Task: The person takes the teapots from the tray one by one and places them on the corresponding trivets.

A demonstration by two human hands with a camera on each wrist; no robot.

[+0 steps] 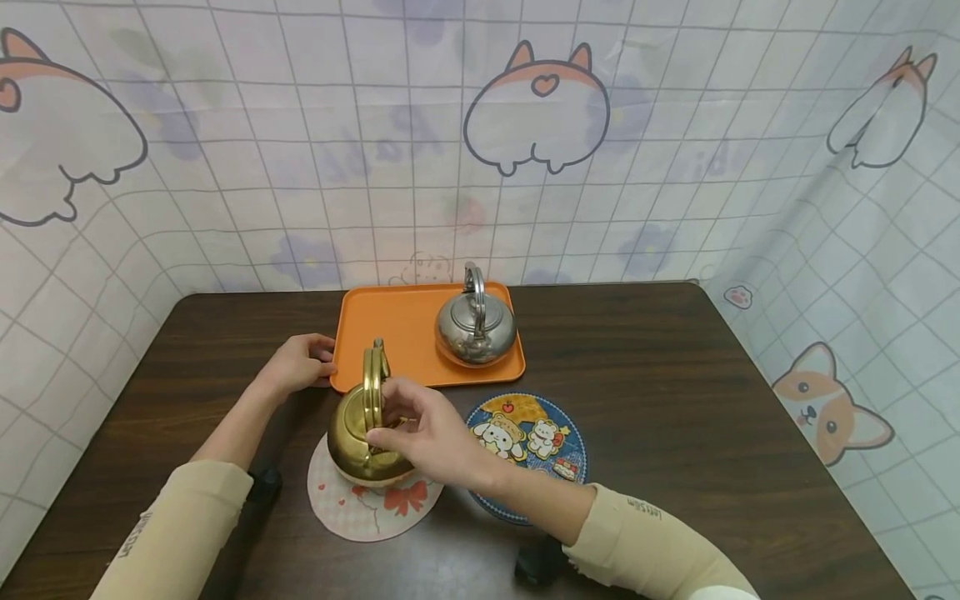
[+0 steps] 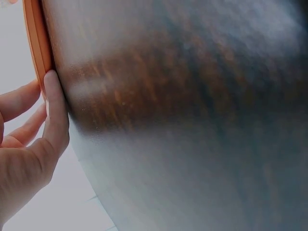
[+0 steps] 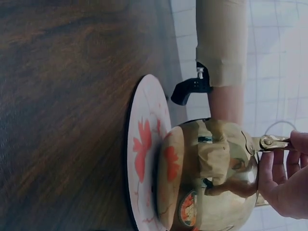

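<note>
A gold kettle [image 1: 351,440] with its handle upright is over a round white mat with red bows [image 1: 333,510]; I cannot tell whether its base touches the mat. My right hand [image 1: 435,433] grips the kettle's handle, also seen in the right wrist view, where the kettle [image 3: 231,168] mirrors the mat. With thumb and fingers, my left hand [image 1: 292,367] holds the left edge of an orange tray [image 1: 401,321]; in the left wrist view the thumb lies along the tray's rim [image 2: 37,38]. A silver kettle [image 1: 468,333] stands on the tray's right half.
Right of the white mat lies a round blue mat with cartoon bears [image 1: 566,442], partly under my right forearm. The dark wooden table [image 1: 660,375] extends to the right. A patterned cloth wall [image 1: 390,167] rises along the back and sides.
</note>
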